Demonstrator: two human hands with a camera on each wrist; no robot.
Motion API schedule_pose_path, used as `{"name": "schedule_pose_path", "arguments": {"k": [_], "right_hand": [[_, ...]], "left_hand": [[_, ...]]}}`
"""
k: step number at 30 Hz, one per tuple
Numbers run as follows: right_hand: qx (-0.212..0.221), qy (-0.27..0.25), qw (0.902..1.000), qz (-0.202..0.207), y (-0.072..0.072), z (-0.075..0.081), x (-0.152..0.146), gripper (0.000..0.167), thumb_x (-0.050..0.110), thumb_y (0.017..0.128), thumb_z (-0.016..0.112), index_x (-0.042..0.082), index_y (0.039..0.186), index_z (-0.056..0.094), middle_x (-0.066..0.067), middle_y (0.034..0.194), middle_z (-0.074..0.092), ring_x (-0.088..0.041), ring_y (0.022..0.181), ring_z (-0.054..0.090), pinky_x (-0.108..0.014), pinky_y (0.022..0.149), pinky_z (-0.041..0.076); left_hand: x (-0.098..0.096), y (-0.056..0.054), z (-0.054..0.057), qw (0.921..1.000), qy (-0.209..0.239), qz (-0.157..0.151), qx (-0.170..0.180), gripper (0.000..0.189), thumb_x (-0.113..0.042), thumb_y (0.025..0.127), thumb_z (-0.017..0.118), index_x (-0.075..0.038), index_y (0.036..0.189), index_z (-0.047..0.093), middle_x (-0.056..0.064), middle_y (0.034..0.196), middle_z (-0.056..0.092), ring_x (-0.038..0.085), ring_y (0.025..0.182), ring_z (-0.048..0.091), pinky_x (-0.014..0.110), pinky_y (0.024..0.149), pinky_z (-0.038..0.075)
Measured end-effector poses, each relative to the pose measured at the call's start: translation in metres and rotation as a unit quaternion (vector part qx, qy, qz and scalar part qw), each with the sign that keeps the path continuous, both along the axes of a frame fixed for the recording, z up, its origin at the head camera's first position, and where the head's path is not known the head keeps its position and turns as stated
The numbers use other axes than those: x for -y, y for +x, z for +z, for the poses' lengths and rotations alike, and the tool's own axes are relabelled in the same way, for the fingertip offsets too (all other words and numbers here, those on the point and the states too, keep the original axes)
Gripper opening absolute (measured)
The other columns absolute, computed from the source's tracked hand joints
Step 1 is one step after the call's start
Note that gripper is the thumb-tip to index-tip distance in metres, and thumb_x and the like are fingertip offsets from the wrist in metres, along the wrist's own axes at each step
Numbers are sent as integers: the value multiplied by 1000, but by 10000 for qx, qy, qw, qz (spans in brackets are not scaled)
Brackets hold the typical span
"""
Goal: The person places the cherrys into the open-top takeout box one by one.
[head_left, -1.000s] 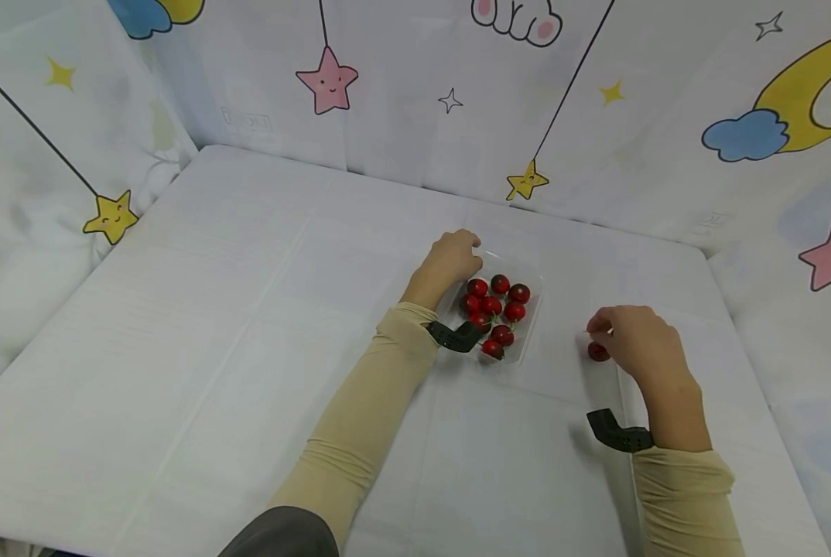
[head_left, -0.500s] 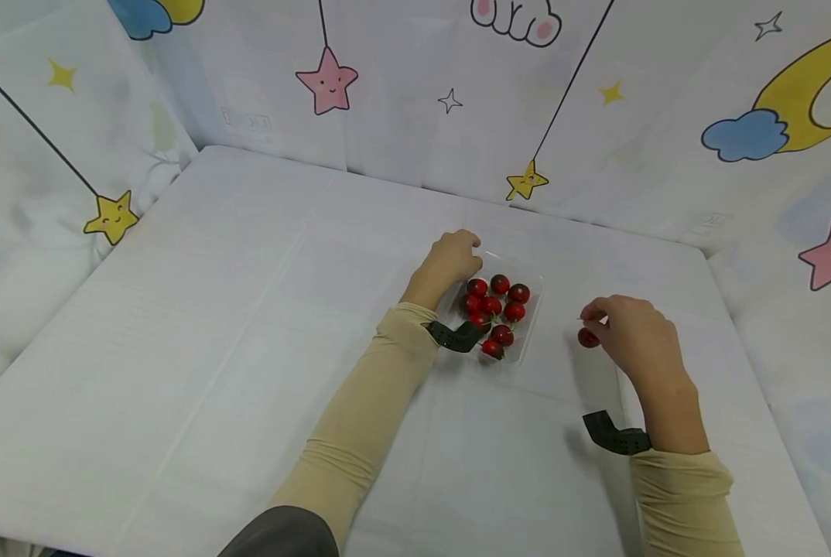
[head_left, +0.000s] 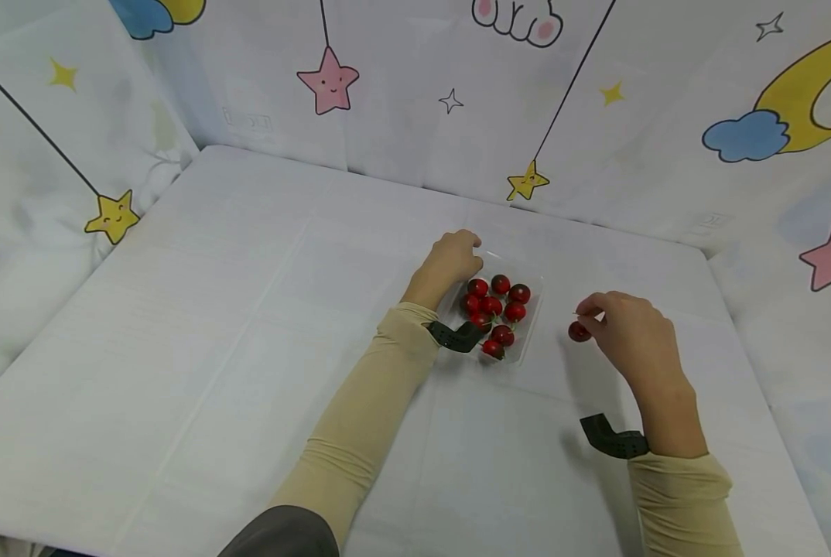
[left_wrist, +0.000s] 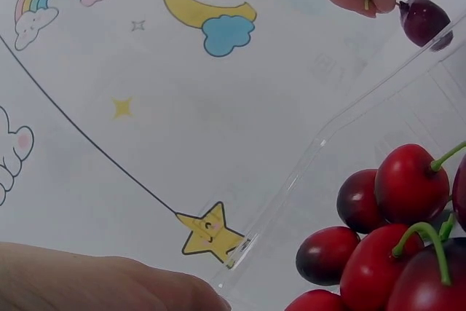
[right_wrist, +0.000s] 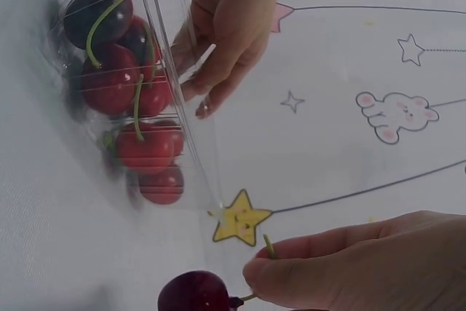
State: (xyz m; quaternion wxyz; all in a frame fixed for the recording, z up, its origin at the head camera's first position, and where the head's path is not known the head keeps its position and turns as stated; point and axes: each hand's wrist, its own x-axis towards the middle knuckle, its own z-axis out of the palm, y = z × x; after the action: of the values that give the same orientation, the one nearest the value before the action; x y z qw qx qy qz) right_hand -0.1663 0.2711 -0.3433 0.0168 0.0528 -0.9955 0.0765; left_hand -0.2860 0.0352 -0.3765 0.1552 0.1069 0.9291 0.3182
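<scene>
My right hand (head_left: pixel 634 336) pinches a dark red cherry (head_left: pixel 579 332) by its stem, and the fruit hangs just above the table. In the right wrist view the stem's tip (right_wrist: pixel 269 246) pokes out past the fingertips. My left hand (head_left: pixel 450 259) grips the far left side of a clear plastic container (head_left: pixel 532 309); in the right wrist view its fingers show through and beside the wall. Several red cherries (head_left: pixel 490 306) with green stems lie inside that container. The held cherry is outside, to the container's right. The left hand's thumb side is partly cut off in its own wrist view.
A white cloth covers the table (head_left: pixel 248 309). Behind it hangs a white sheet printed with stars, moons and clouds (head_left: pixel 746 135). Dark wrist mounts (head_left: pixel 455 336) sit on both wrists, and the left one overlaps the container's near left side.
The right hand has moved left and slightly away from the wearer, carrying the cherry closer to the container. The left hand and container have stayed put.
</scene>
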Motion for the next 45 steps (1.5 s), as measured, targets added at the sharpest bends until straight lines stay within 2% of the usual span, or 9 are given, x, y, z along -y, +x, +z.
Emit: {"name": "schedule_pose_path", "arguments": {"k": [10,14,21,26,32,35,40,45], "right_hand": [[-459,-122,9989,49,3,2,4,12,11,82,71,15,93,71,-7,90,70,-24,68,60,-30,46,39],[-783,-158,9968,85,3,1,5,12,12,82,71,16,93,71,-5,90,70,-24,69,61,-30,46,39],[-1184,-231,9927,44,3,1,10,10,15,83,72,16,93,72,-5,90,70,-24,72,62,-33,46,40],[-1556,-307,9873,44,4,1,14,10,17,83,73,14,93,73,-6,88,70,-25,74,62,-33,45,40],[-2156,-316,9759,124,5,-1,19,10,15,81,75,11,90,74,-7,81,69,-25,70,62,-31,45,37],[-2284,-314,9730,125,5,-2,23,10,15,82,74,9,90,73,-8,81,69,-25,70,62,-31,45,38],[-2428,-403,9692,89,5,-4,32,11,14,84,72,6,92,73,-12,83,69,-27,69,62,-39,48,45],[-2488,-551,9666,272,4,-10,43,12,16,84,72,6,91,72,-13,84,69,-27,69,62,-41,50,48]], "left_hand": [[0,2,2,10000,-22,17,-92,45,-19,94,47,-10,137,50,7,138,53,21,118,55,35,95,48],[0,0,1,10000,-35,8,4,44,-20,95,48,-11,138,49,6,140,52,21,120,54,35,96,47],[1,-1,0,10000,-1,-51,-76,44,-20,95,49,-11,138,50,7,140,52,23,121,54,37,97,46],[0,-1,-1,10000,-18,-28,-62,44,-20,95,49,-11,138,50,7,139,53,22,116,55,37,95,47],[-1,0,-2,10000,8,39,-86,43,-19,95,50,-11,137,51,7,138,54,21,111,57,36,92,49],[-1,1,-1,10000,-3,41,-66,43,-20,95,50,-12,137,51,6,138,54,20,110,57,35,92,49],[-1,2,0,10000,-2,30,-61,43,-19,95,50,-11,137,50,6,139,53,20,112,56,35,93,48],[-1,2,0,9999,16,46,-111,43,-18,95,50,-11,137,51,7,138,54,21,112,57,35,93,48]]}}
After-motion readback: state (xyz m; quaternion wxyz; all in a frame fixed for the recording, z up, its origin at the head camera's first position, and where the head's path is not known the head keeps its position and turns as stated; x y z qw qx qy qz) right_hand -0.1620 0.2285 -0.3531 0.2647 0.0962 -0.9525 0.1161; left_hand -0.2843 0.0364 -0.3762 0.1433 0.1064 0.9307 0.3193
